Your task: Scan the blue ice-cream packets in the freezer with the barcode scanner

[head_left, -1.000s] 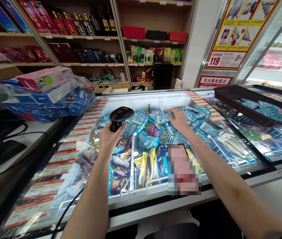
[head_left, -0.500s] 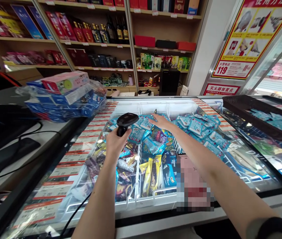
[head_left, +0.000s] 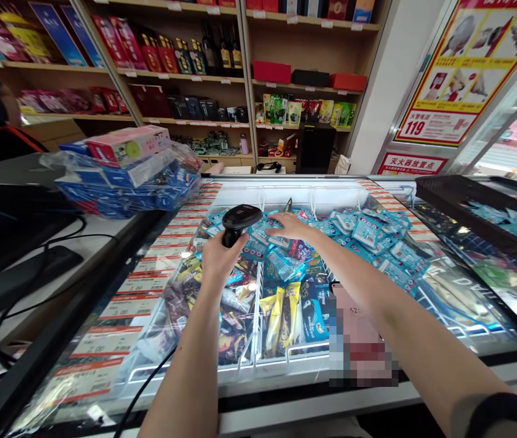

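In my left hand (head_left: pixel 222 255) is a black barcode scanner (head_left: pixel 241 218), held upright by its handle with its head over the glass. My right hand (head_left: pixel 291 226) reaches over the left part of a spread of blue packets (head_left: pixel 281 263), fingers stretched out. Whether its fingertips touch a packet I cannot make out. More blue packets (head_left: pixel 368 231) lie in a heap to the right of that hand. Beneath is a chest freezer with a glass top (head_left: pixel 149 292), and wrapped ice creams (head_left: pixel 281 316) show through it in white wire baskets.
A phone (head_left: pixel 361 322) with a pink, partly blurred screen lies by my right forearm. Boxes in clear plastic (head_left: pixel 126 167) stand at the left. A dark tray (head_left: pixel 482 210) with more blue packets sits at the right. The scanner's cable (head_left: pixel 146 386) runs past my left forearm. Stocked shelves stand behind.
My right hand has moved left over the packets, closer to the scanner. My left hand still holds the scanner. The whole view has shifted slightly.
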A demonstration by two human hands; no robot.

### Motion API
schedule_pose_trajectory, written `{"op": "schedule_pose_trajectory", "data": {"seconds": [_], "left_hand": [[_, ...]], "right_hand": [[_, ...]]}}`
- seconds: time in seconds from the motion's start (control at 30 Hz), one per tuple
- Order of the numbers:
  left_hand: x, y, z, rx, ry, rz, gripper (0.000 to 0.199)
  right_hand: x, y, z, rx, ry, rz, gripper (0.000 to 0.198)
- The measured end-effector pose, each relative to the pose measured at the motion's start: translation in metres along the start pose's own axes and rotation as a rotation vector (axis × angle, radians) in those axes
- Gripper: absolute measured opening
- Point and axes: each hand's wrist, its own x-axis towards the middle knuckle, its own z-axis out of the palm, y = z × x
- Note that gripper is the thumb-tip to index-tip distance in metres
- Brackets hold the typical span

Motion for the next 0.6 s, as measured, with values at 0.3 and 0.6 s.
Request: {"op": "schedule_pose_trajectory", "data": {"seconds": [0.3,0.6], "left_hand": [[-0.002,-0.002,0.004,0.140,-0.061,0.122,0.043],[-0.002,-0.002,0.009,0.180,-0.067,0.161,0.044]], "right_hand": [[-0.065,0.003,-0.017,0.207,-0.042,0.020,0.096],[-0.103,0.000,-0.017,-0.241,0.054,0.121,0.066]]}}
